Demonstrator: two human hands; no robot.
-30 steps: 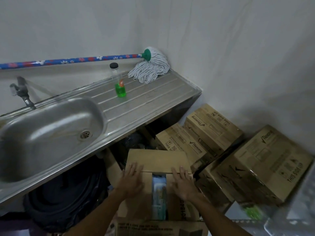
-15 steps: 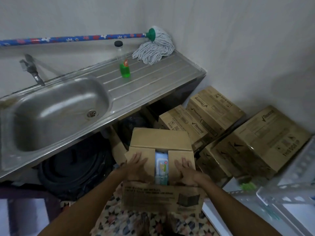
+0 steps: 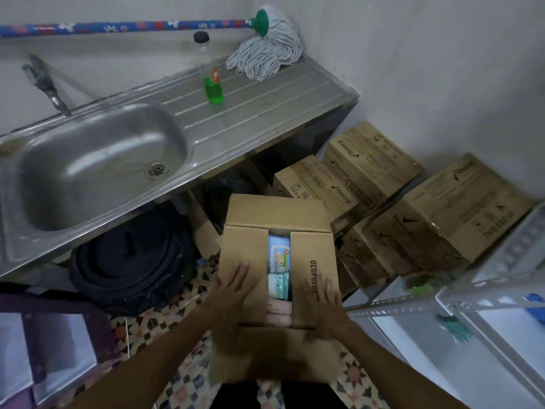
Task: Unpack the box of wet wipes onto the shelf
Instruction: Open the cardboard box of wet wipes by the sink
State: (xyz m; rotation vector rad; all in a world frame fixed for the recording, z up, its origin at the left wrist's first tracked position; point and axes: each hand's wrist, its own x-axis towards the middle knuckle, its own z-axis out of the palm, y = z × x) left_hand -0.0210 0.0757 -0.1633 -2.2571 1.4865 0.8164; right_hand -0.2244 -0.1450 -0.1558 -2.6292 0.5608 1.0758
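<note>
Patterned floor tiles [image 3: 191, 293] show only as a narrow strip left of the cardboard box [image 3: 277, 211]. The box sits low between the front edge of the steel sink unit [image 3: 265, 119] and the white metal shelf [image 3: 413, 302] at right. Three Rexona cartons [image 3: 466, 208] crowd close at its far right side. The left hand [image 3: 233, 287] and the right hand [image 3: 321, 302] each lie flat with straight fingers on one inner flap, grasping nothing. Two wet wipes packs [image 3: 278, 258] show in the gap between the flaps. One mop [image 3: 265, 54] and one bottle [image 3: 213, 81] are on the drainboard.
</note>
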